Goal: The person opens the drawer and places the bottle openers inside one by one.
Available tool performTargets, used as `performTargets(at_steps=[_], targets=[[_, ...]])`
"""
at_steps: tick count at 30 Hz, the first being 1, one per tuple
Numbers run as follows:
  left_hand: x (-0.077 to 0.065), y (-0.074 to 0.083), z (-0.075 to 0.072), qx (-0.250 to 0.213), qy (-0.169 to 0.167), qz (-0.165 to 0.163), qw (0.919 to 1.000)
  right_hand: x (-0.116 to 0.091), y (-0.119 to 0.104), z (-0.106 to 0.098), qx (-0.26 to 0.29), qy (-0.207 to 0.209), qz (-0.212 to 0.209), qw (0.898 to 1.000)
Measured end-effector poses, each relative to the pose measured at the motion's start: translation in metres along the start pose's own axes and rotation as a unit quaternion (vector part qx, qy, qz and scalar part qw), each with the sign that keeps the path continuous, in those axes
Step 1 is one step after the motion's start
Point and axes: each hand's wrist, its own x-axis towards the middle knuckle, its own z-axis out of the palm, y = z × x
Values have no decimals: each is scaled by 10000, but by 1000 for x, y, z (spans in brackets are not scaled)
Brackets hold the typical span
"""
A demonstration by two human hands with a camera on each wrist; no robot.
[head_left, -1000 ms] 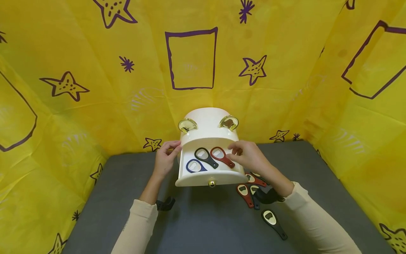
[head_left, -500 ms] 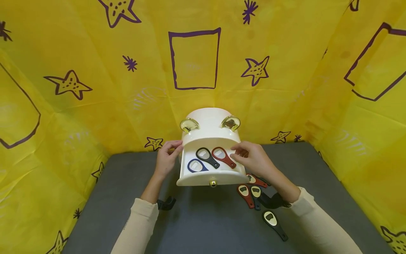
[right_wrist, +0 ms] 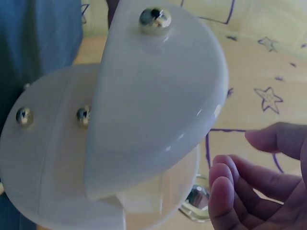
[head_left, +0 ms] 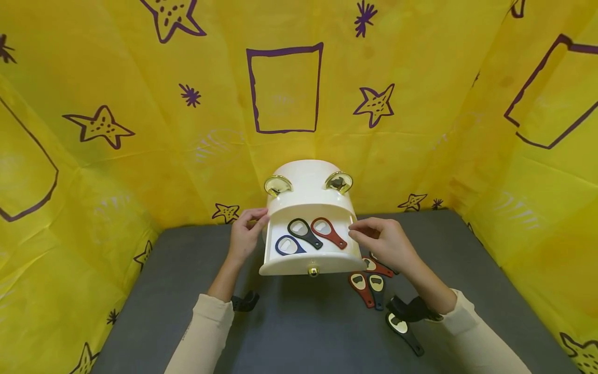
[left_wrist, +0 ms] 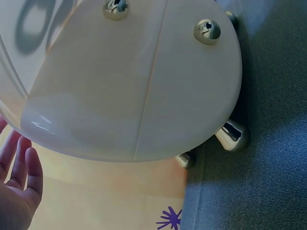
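While the drawer (head_left: pixel 289 266) stands out: step looks like laying pieces flat in it; best lower each gently, well inside, fingers clear before any push.
white box (head_left: pixel 307 182): behind drawer; light steadying should do, probably tips if pressed hard.
left hand (head_left: pixel 245 236): fingers extended at drawer's left side, touching, no pinch seen; pressure can't tell.
right hand (head_left: pixel 384 241): at drawer's right edge, fingers loosely bent, moderate thumb gap, holds nothing; contact unclear.
blue opener (head_left: pixel 286 245): in drawer, left, handle partly hidden.
black opener (head_left: pixel 299 227): in drawer, middle.
red opener (head_left: pixel 322 227): in drawer, right.
loose openers (head_left: pixel 358 281): on table (head_left: pixel 303 327), right of drawer.
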Motion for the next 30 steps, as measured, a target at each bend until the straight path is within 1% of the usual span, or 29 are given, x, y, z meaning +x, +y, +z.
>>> performTargets(at_steps=[3, 6, 11, 16, 19, 21, 24, 30], targets=[[0, -3, 0, -36, 24, -31, 10000, -5, -3, -3, 339, -162, 236, 9990], [0, -4, 0, -49, 34, -70, 10000, -12, -5, -4, 769, -327, 346, 9959], [0, -2, 0, -69, 31, -78, 9999, -23, -9, 0, 1463, -627, 263, 9869], [0, 0, 0, -4, 21, -57, 10000, -35, -14, 11, 1832, -1004, 359, 9773], [0, 0, 0, 31, 24, -37, 10000, -41, -14, 22, 1925, -1216, 399, 9729], [0, -1, 0, 21, 32, -40, 10000, -44, -11, 31, 1993, -1320, 338, 9704], [0, -2, 0, 15, 38, -45, 10000, -47, -7, 48, 2117, -1428, 362, 9662], [0, -1, 0, 7, 52, -35, 10000, -49, -1, 77, 2530, -1271, 512, 9577]])
